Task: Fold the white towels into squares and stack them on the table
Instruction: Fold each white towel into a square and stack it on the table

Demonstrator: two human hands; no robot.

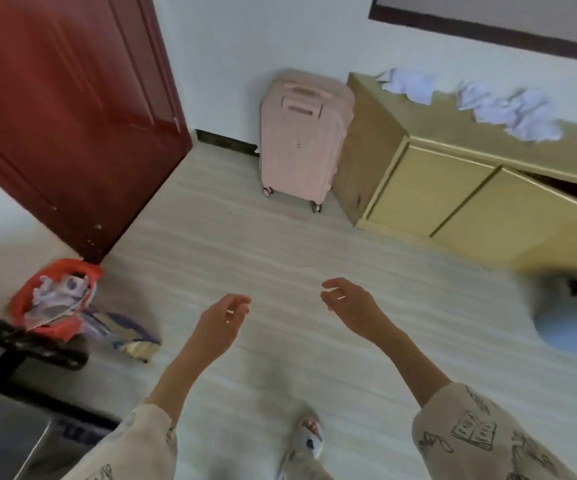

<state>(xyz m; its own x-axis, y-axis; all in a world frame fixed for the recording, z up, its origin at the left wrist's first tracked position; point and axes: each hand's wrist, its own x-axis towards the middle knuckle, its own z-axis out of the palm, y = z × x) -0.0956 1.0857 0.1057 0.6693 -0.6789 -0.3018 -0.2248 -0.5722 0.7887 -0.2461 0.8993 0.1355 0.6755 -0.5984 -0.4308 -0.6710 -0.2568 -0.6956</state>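
Observation:
Several crumpled white towels lie unfolded on top of a low yellow cabinet at the upper right; one more white towel sits near its left end. My left hand and my right hand hang in front of me over the pale floor, far from the cabinet. Both have loosely curled fingers and hold nothing. The picture is blurred.
A pink suitcase stands against the wall left of the cabinet. A dark red door is at the left. A red bag of rubbish sits on the floor at the left, a blue basin at the right edge. The cabinet's right door hangs ajar.

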